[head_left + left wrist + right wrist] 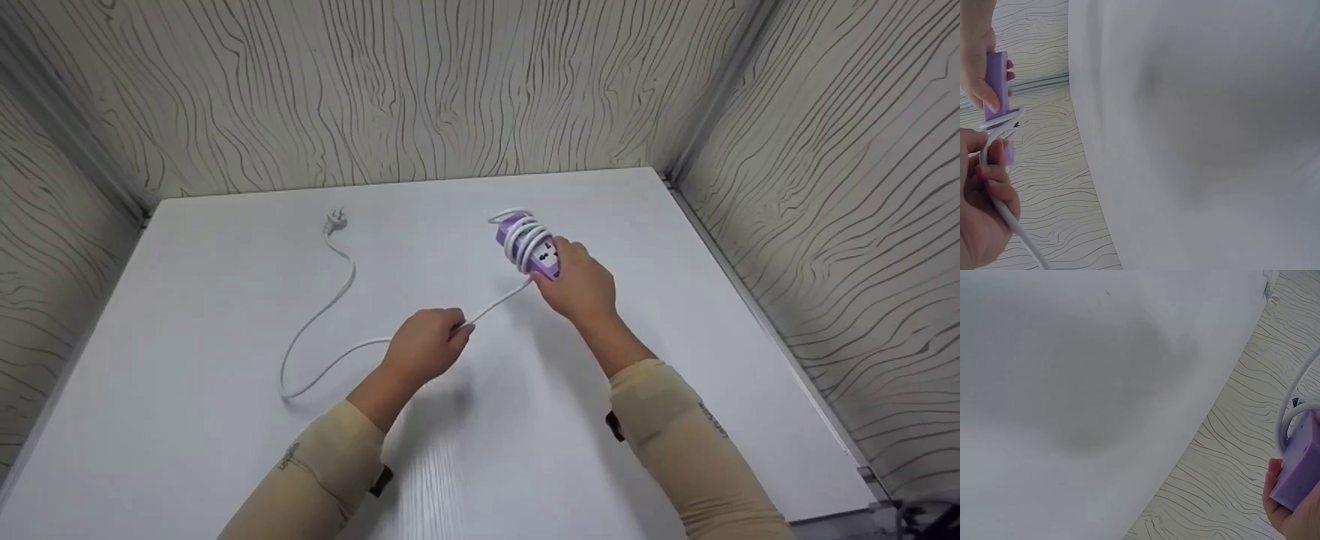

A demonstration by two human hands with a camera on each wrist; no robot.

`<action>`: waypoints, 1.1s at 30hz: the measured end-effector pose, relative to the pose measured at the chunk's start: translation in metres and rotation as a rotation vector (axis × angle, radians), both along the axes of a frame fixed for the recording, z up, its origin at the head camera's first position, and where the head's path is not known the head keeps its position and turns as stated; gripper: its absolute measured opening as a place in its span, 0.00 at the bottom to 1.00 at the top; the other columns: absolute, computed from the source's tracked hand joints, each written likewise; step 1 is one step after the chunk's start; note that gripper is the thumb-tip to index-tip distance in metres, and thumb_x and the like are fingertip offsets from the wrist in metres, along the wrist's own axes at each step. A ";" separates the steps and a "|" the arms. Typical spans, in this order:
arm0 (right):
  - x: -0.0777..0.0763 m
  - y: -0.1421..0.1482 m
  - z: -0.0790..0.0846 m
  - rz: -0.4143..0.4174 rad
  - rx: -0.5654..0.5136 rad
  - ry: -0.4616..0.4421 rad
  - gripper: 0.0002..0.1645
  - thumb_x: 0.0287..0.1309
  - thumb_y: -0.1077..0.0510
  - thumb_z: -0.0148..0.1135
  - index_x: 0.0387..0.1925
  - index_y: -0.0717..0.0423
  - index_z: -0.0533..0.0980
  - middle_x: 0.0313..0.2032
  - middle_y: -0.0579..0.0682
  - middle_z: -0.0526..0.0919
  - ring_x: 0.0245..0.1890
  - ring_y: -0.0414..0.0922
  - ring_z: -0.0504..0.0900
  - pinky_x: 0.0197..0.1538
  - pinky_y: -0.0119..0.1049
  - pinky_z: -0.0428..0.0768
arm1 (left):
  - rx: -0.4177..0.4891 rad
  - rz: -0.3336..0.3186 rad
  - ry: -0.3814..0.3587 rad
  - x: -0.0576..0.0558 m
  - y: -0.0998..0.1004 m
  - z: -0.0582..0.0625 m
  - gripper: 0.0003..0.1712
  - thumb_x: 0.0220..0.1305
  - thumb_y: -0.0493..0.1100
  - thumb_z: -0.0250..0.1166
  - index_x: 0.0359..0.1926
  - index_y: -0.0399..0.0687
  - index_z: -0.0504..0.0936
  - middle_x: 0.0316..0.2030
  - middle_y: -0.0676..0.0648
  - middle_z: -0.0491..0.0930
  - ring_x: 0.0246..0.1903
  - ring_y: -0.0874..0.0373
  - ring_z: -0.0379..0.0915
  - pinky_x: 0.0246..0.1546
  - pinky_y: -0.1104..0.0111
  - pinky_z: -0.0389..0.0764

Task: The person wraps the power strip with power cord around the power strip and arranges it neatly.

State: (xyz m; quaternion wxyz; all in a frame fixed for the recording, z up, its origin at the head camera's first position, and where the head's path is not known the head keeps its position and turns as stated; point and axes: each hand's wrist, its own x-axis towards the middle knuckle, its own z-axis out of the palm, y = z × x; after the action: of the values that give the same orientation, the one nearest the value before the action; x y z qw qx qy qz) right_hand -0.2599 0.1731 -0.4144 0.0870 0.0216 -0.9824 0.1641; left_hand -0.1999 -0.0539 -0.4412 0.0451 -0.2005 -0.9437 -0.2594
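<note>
My right hand (pixel 581 281) grips the near end of a purple and white power strip (pixel 547 259), held above the table. Several turns of its white cord (pixel 499 301) are wound round the strip's far part. Lower and to the left, my left hand (pixel 427 345) pinches the cord, which runs fairly straight from there up to the strip. In the left wrist view the cord passes across the curled fingers (pixel 1002 194). Past my left hand the loose cord bends over the table to a white plug (pixel 337 219) at the back left. The right wrist view shows the strip's purple side (pixel 1297 458) in my right hand.
The white table (pixel 187 315) is bounded by wood-grain patterned panels (pixel 420 90) at the back and sides. A metal post (pixel 720 90) stands at the back right corner. Dark cables (pixel 930 517) show at the bottom right, beyond the table edge.
</note>
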 end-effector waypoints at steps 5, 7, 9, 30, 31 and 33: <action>-0.002 0.000 -0.001 -0.001 0.014 -0.007 0.39 0.53 0.42 0.59 0.61 0.56 0.61 0.45 0.57 0.73 0.43 0.53 0.76 0.44 0.50 0.74 | -0.039 -0.029 0.010 0.004 -0.002 0.007 0.14 0.63 0.48 0.56 0.21 0.52 0.73 0.14 0.58 0.64 0.17 0.64 0.59 0.19 0.71 0.63; -0.002 0.001 -0.002 0.002 0.015 -0.006 0.39 0.53 0.42 0.59 0.61 0.57 0.61 0.45 0.57 0.73 0.43 0.53 0.76 0.44 0.50 0.73 | -0.044 -0.030 0.011 0.005 -0.002 0.010 0.12 0.63 0.48 0.56 0.23 0.51 0.75 0.15 0.57 0.66 0.18 0.64 0.61 0.19 0.71 0.65; -0.003 0.002 -0.003 -0.002 0.014 -0.002 0.39 0.53 0.42 0.59 0.61 0.56 0.61 0.45 0.56 0.74 0.43 0.53 0.76 0.44 0.50 0.73 | -0.039 -0.028 0.010 0.006 -0.003 0.015 0.11 0.62 0.48 0.57 0.25 0.51 0.77 0.16 0.57 0.68 0.18 0.63 0.62 0.20 0.71 0.66; -0.004 0.007 -0.007 -0.011 0.047 -0.041 0.38 0.52 0.42 0.61 0.57 0.62 0.63 0.43 0.58 0.75 0.40 0.54 0.77 0.41 0.49 0.74 | -0.038 -0.111 0.203 0.008 -0.018 0.049 0.05 0.59 0.44 0.59 0.28 0.51 0.78 0.21 0.57 0.74 0.22 0.64 0.67 0.25 0.69 0.71; -0.003 0.006 -0.008 -0.005 0.057 -0.045 0.38 0.52 0.42 0.61 0.57 0.62 0.64 0.43 0.58 0.75 0.40 0.54 0.77 0.41 0.49 0.74 | -0.046 -0.122 0.222 0.008 -0.018 0.050 0.05 0.60 0.44 0.60 0.28 0.51 0.79 0.22 0.57 0.75 0.22 0.64 0.67 0.26 0.69 0.72; 0.000 0.003 -0.008 0.010 0.084 -0.057 0.37 0.51 0.43 0.62 0.55 0.62 0.65 0.42 0.58 0.76 0.39 0.55 0.77 0.40 0.50 0.75 | -0.055 -0.149 0.251 0.007 -0.017 0.053 0.05 0.60 0.44 0.60 0.30 0.51 0.79 0.23 0.56 0.76 0.24 0.64 0.69 0.27 0.68 0.73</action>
State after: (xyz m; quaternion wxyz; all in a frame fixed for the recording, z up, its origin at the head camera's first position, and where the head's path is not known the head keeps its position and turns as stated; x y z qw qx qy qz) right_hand -0.2603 0.1763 -0.4226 0.0572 0.0252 -0.9903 0.1239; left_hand -0.1927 -0.0710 -0.3881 0.1378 -0.3018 -0.9199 -0.2090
